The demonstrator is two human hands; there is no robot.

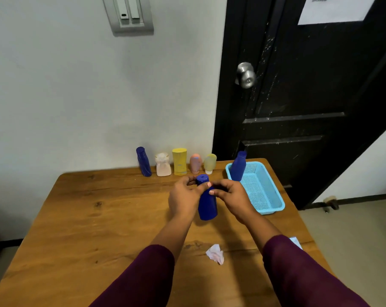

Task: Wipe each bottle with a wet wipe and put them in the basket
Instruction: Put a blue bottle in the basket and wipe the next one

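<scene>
A dark blue bottle (207,202) stands upright in the middle of the wooden table (94,209). My left hand (184,197) and my right hand (232,196) both grip its upper part near the cap. A crumpled wet wipe (215,254) lies loose on the table in front of me, in neither hand. Another blue bottle (238,166) stands in the far corner of the light blue basket (267,196) at the right. Along the wall stand a blue bottle (143,161), a white-pink one (163,164), a yellow one (179,161), a pink one (195,163) and a pale yellow-green one (210,163).
A black door (309,96) with a metal knob (245,74) rises behind the basket. A white wall backs the table's far edge. A pale blue packet (296,242) peeks out at the table's right edge beside my right sleeve.
</scene>
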